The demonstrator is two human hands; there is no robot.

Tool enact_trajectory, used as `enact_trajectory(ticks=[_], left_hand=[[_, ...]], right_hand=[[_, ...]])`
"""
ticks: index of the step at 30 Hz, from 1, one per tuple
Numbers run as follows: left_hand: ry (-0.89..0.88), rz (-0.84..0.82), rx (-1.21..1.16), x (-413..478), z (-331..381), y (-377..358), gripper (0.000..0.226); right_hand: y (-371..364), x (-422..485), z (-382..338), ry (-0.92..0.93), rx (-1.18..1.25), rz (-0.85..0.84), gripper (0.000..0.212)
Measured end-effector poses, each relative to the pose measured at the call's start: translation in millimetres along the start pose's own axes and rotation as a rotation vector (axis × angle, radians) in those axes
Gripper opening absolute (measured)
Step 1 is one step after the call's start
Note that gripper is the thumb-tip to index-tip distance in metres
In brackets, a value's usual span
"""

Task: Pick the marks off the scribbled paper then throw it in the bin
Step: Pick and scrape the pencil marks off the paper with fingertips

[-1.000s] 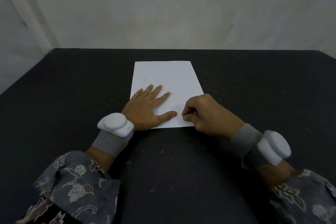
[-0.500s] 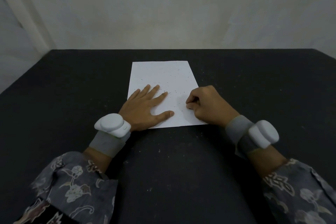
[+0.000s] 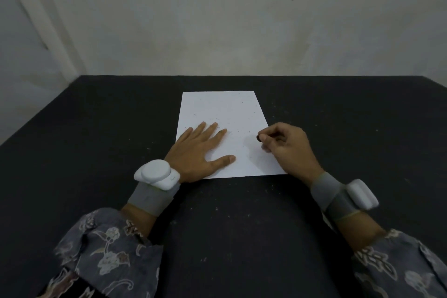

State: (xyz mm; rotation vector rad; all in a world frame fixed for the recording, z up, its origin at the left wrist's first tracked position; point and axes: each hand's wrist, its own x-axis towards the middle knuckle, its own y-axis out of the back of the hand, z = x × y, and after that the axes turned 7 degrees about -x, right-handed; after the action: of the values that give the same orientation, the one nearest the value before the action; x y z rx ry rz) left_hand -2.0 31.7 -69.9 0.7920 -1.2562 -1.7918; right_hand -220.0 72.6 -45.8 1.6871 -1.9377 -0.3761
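Shifted rightward since before, right hand is seen pinching a small dark eraser-like bit at the thin, light, flimsy white paper sheet's edge, left hand spread flat upon it.

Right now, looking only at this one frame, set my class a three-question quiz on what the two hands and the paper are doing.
1. True or false: the left hand lies flat with fingers spread on the paper.
2. Multiple choice: the right hand is (a) flat on the table, (b) pinching a small dark bit at its fingertips, (c) crumpling the sheet.
3. Short answer: where does the paper lie, and is it flat or folded?

Key
1. True.
2. b; what the bit is cannot be told.
3. Flat on the black table, with small dark specks still scattered on it.
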Motion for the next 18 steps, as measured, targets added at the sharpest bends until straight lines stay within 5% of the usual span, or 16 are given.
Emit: enact_trajectory(ticks=[5, 10, 18], left_hand=[[0.016, 0.005, -0.031, -6, 5, 1, 0.081], [0.020, 0.181, -0.017, -25, 12, 5, 0.075], [-0.095, 0.240, 0.006, -30, 15, -1, 0.071]], right_hand=[[-2, -3, -1, 0.092, -0.080, -0.047, 0.010], [0, -18, -6, 0.133, -0.185, -0.128, 0.008], [4, -27, -12, 0.192, -0.067, -0.089, 0.007]])
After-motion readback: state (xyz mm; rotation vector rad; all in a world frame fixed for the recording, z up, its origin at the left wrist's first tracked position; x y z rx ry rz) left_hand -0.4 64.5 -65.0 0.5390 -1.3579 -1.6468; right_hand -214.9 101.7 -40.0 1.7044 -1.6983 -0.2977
